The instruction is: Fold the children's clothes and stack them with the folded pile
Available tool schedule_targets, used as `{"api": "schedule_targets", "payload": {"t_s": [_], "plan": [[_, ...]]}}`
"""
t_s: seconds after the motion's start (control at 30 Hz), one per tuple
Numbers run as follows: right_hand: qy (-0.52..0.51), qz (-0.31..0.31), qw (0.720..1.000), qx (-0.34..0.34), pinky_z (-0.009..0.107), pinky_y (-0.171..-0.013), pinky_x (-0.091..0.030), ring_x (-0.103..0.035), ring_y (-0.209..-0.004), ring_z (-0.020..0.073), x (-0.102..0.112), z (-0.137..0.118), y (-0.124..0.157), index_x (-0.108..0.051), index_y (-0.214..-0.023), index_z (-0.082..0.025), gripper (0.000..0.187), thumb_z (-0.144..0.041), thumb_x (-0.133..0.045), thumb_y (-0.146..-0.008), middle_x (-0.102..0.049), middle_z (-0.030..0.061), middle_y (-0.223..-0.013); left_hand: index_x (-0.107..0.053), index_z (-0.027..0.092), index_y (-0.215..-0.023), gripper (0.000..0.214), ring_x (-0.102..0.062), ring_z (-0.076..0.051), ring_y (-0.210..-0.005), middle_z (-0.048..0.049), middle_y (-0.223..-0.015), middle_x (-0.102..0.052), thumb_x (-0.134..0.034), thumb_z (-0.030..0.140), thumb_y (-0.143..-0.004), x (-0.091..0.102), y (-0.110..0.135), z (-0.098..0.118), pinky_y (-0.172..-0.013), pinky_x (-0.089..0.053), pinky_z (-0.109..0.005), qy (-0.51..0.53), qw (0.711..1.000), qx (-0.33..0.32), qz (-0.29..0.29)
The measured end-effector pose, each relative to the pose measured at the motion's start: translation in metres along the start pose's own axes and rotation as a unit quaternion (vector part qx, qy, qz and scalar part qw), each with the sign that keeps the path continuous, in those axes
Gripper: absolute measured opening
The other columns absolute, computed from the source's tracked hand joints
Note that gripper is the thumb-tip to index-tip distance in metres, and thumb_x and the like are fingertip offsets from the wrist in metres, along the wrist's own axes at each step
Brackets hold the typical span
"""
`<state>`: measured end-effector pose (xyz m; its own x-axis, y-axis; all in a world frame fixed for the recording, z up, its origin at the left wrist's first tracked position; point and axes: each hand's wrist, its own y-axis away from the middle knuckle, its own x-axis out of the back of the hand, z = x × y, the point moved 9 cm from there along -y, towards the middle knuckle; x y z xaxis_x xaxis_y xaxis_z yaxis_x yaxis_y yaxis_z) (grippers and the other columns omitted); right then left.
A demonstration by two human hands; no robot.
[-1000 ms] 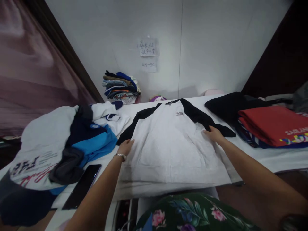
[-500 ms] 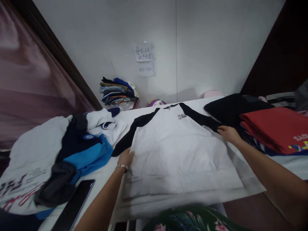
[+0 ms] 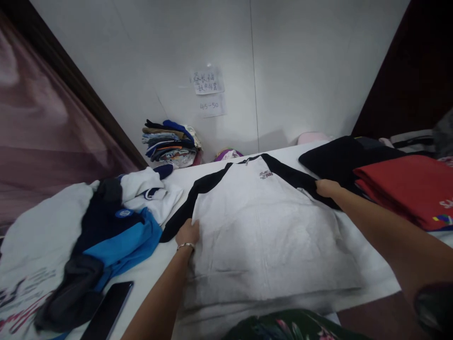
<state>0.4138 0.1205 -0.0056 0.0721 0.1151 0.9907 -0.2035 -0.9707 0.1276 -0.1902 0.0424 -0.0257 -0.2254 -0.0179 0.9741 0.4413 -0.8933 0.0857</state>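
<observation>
A white long-sleeved top (image 3: 262, 226) with black sleeves and a small chest print lies spread before me, its collar toward the wall. My left hand (image 3: 188, 233), with a bracelet at the wrist, pinches the top's left side edge just below the armpit. Beside that hand, the left black sleeve (image 3: 193, 198) slants down across the table. Over on the other side, my right hand (image 3: 327, 188) is closed on the right black sleeve (image 3: 290, 174), part of which shows beyond my fingers. My fingertips there are partly hidden.
Loose clothes (image 3: 116, 226) are heaped at the left, with a dark phone (image 3: 108, 311) near them. A folded stack (image 3: 170, 144) stands against the wall. Folded red (image 3: 406, 189) and black garments (image 3: 332, 156) lie at the right. Paper notes (image 3: 208, 92) hang on the wall.
The right sleeve now reaches farther down and outward past my right hand. My left hand stays at the side edge. The whole view has shifted slightly.
</observation>
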Motion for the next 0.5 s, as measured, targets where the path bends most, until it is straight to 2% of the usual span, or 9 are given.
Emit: {"api": "schedule_targets", "payload": {"t_s": [0.07,0.13,0.27,0.37,0.43,0.47,0.5], "plan": [[-0.008,0.009,0.999,-0.039,0.034,-0.07,-0.048,-0.064,-0.083,0.0253,0.013,0.005,-0.004,-0.069,-0.091,-0.014,0.022,-0.016,-0.055,-0.075,-0.067,0.0149,-0.092,-0.057,0.023,-0.089,0.037,-0.063,-0.031,-0.092,-0.0119,-0.098,-0.067,-0.031,0.049,-0.085,-0.003,0.003,-0.002,-0.067,-0.044,-0.036,-0.005,1.0,0.004,0.002],[-0.02,0.045,0.996,-0.074,0.033,-0.071,-0.047,-0.063,-0.086,0.0254,0.041,0.013,-0.008,-0.068,-0.094,-0.011,0.023,-0.016,-0.052,-0.077,-0.066,0.0171,-0.094,-0.056,0.024,-0.088,0.036,-0.063,-0.031,-0.091,-0.0107,-0.096,-0.067,-0.031,0.05,-0.085,-0.005,0.004,-0.003,-0.067,-0.044,-0.035,-0.006,1.0,0.005,0.002],[-0.04,0.179,0.976,-0.116,0.032,-0.083,-0.041,-0.054,-0.104,0.0249,0.132,0.037,-0.015,-0.055,-0.116,-0.005,0.036,-0.013,-0.032,-0.09,-0.057,0.0215,-0.113,-0.055,0.024,-0.086,0.036,-0.063,-0.031,-0.09,-0.0101,-0.094,-0.067,-0.031,0.051,-0.085,-0.004,0.002,-0.004,-0.065,-0.044,-0.035,-0.017,1.0,0.009,0.008],[-0.092,0.319,0.935,-0.127,0.032,-0.09,-0.035,-0.046,-0.111,0.0237,0.192,0.057,-0.01,-0.047,-0.119,0.006,0.042,-0.013,-0.019,-0.095,-0.049,0.0257,-0.119,-0.056,0.024,-0.087,0.037,-0.063,-0.03,-0.09,-0.0107,-0.095,-0.067,-0.03,0.051,-0.086,-0.003,0.002,-0.004,-0.065,-0.044,-0.034,-0.023,1.0,0.008,0.007],[-0.134,0.398,0.903,-0.094,0.033,-0.093,-0.032,-0.043,-0.114,0.0235,0.211,0.059,-0.001,-0.046,-0.118,0.011,0.045,-0.017,-0.019,-0.096,-0.046,0.0273,-0.121,-0.057,0.024,-0.088,0.037,-0.063,-0.03,-0.091,-0.0113,-0.096,-0.067,-0.03,0.05,-0.086,-0.001,0.003,-0.002,-0.065,-0.045,-0.034,-0.025,1.0,0.004,0.006],[-0.144,0.415,0.896,-0.065,0.033,-0.095,-0.031,-0.041,-0.118,0.0239,0.211,0.054,0.003,-0.046,-0.12,0.01,0.045,-0.02,-0.022,-0.096,-0.045,0.0269,-0.124,-0.057,0.024,-0.088,0.037,-0.063,-0.031,-0.091,-0.0115,-0.096,-0.067,-0.031,0.049,-0.087,0.0,0.004,-0.001,-0.065,-0.045,-0.035,-0.025,1.0,0.001,0.007],[-0.145,0.404,0.903,-0.034,0.033,-0.098,-0.029,-0.037,-0.121,0.0242,0.203,0.046,0.005,-0.046,-0.123,0.006,0.045,-0.022,-0.025,-0.095,-0.043,0.0252,-0.129,-0.058,0.024,-0.088,0.037,-0.063,-0.031,-0.091,-0.0118,-0.096,-0.067,-0.031,0.049,-0.087,0.001,0.004,0.0,-0.065,-0.045,-0.035,-0.025,1.0,-0.001,0.008]]}}
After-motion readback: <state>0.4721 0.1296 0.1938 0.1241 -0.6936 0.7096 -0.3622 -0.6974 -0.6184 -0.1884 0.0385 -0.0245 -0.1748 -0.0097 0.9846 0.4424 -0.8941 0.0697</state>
